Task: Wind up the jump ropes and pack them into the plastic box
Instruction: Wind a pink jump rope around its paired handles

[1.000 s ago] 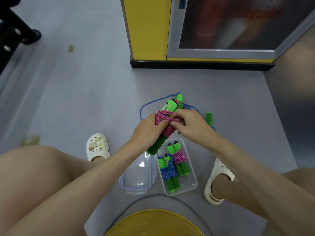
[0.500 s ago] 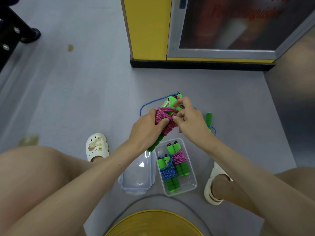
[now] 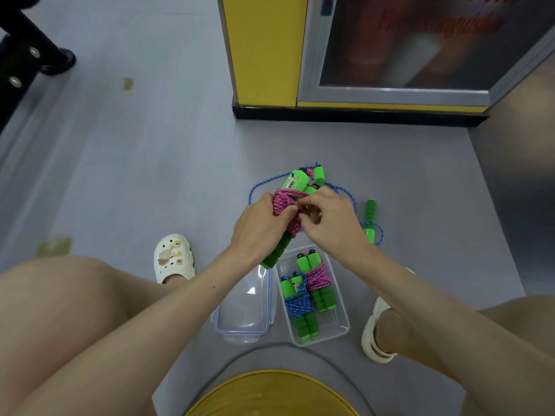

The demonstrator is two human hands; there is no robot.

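Left hand (image 3: 259, 232) and right hand (image 3: 332, 225) both grip the pink rope bundle (image 3: 284, 202); a slipped end could unwind the coils before the box (image 3: 341, 327).

Green handles (image 3: 295, 183), pink braided rope (image 3: 285, 202), blue speckled rope (image 3: 298, 304), clear plastic box (image 3: 342, 325), grey floor (image 3: 135, 175), white clogs (image 3: 174, 256).

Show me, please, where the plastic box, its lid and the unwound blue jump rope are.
plastic box (image 3: 335, 324): head view, bare bottom near its right corner.
lid (image 3: 244, 306): head view, middle of the clear panel.
unwound blue jump rope (image 3: 371, 210): head view, its green handle on the floor.
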